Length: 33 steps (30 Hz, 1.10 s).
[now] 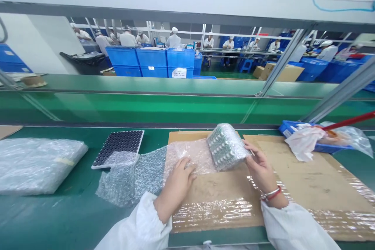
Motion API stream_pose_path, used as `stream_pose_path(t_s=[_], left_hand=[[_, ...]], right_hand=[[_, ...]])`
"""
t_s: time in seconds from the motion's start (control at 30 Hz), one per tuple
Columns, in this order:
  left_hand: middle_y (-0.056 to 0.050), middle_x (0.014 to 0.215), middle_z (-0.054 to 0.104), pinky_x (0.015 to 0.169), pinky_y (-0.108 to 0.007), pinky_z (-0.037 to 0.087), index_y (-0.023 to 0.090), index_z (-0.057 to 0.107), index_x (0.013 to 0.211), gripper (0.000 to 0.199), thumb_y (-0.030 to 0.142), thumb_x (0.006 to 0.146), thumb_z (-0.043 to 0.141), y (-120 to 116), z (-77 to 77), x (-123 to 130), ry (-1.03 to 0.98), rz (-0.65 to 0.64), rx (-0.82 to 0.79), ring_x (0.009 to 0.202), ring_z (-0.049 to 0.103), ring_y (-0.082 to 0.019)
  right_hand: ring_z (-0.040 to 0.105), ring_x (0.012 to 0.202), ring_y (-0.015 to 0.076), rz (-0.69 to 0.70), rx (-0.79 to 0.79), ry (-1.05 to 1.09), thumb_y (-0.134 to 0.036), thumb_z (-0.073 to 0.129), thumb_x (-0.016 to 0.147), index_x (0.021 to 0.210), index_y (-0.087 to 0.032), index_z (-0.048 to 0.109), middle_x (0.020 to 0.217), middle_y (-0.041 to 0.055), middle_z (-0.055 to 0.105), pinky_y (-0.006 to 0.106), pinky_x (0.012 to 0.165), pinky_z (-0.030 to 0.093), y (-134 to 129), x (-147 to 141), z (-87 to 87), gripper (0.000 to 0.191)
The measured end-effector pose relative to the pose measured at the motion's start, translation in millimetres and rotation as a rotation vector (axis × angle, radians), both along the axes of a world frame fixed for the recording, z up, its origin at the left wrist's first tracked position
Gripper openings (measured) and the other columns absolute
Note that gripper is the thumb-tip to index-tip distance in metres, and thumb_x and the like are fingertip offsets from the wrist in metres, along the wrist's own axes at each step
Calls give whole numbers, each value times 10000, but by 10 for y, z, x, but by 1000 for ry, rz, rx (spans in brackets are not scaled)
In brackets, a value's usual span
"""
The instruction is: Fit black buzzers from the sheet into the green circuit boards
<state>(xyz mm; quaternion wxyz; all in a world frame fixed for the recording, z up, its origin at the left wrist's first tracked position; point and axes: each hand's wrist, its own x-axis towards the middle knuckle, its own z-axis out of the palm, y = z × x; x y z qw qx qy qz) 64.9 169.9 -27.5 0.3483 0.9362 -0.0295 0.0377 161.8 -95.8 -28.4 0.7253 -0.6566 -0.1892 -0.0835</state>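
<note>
A blocky bundle [227, 146] in clear bubble wrap stands tilted over the cardboard, with rows of small pale round parts showing through one side. My right hand [260, 168] grips its right end between thumb and fingers. From the bundle a loose strip of bubble wrap [149, 166] runs left across the cardboard and onto the green bench. My left hand [179, 181] rests on that strip, fingers stretched out and holding nothing. Left of it, a white-edged tray [120, 146] of black round pieces lies partly under the strip's far end.
Two cardboard sheets [216, 203] with shiny tape lie side by side on the bench. A large bubble-wrapped pack [38, 166] is at left. At right, a blue bin [318, 144] holds plastic bags and a red rod. Metal posts [283, 60] and a green ledge rise behind; people work beyond.
</note>
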Motion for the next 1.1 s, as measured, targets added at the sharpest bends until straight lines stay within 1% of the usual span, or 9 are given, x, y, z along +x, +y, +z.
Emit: stream_pose_path(t_s=[0.2,0.5,0.57,0.7,0.8,0.87,0.97,1.03,1.1], left_hand=[[-74,1176,629,994,-442,410,206,664,1044,510,-23,743,322,79,140,-24,-36,-9,87,1127,540,-231],[-56,976,679,805,-349,503,198,641,953,517,-75,689,290,206,648,80,-594,55,302,936,615,-201],[-66,965,682,782,-375,503,193,648,945,504,-73,685,308,268,690,6,-591,6,426,922,613,-224],[-65,970,693,749,-410,520,220,671,947,559,-87,650,309,428,639,-304,-302,-75,570,899,631,-245],[-107,1105,667,882,-505,477,199,676,1020,529,-60,648,404,510,568,-503,39,-26,605,1053,595,-317],[-161,1280,556,988,-564,385,153,606,1175,549,10,650,536,457,524,-525,151,3,589,1222,456,-386],[-149,1453,321,1085,-566,254,168,360,1388,690,264,753,612,179,419,-371,100,-73,454,1347,260,-357],[-158,1477,254,1099,-563,221,154,300,1413,761,435,770,594,-42,311,-208,66,-162,350,1362,207,-359],[-163,1480,240,1096,-603,160,167,348,1393,765,492,750,605,-187,193,-74,81,-200,301,1368,164,-379]], right_hand=[[482,1134,275,14,121,236,-385,751,713,1206,-333,530,1343,41,431,382,839,493,-223,-36,-58,542],[563,957,252,33,218,370,-402,769,670,996,-259,626,1064,58,604,451,859,474,69,-104,-39,383],[578,905,256,65,101,377,-430,770,654,960,-246,613,1013,61,619,448,813,493,43,-123,-15,389],[570,946,313,109,-409,281,-464,678,701,860,-203,640,993,107,636,491,873,454,-177,-102,78,308],[562,966,320,-87,-684,37,-428,509,798,932,-206,640,1012,107,626,530,900,421,-206,-128,225,290],[531,1033,304,-226,-762,-198,-380,426,863,1029,-202,605,1075,111,597,523,940,395,-40,-208,332,302],[398,1194,335,-210,-913,-413,-429,468,890,1186,-184,535,1259,139,484,548,993,342,422,-391,400,390],[228,1268,450,-231,-1092,-419,-470,615,803,1273,-180,476,1378,165,358,707,967,212,724,-500,364,569],[174,1260,511,-249,-1225,-377,-352,710,729,1294,-197,466,1399,169,327,792,905,109,905,-548,309,635]])
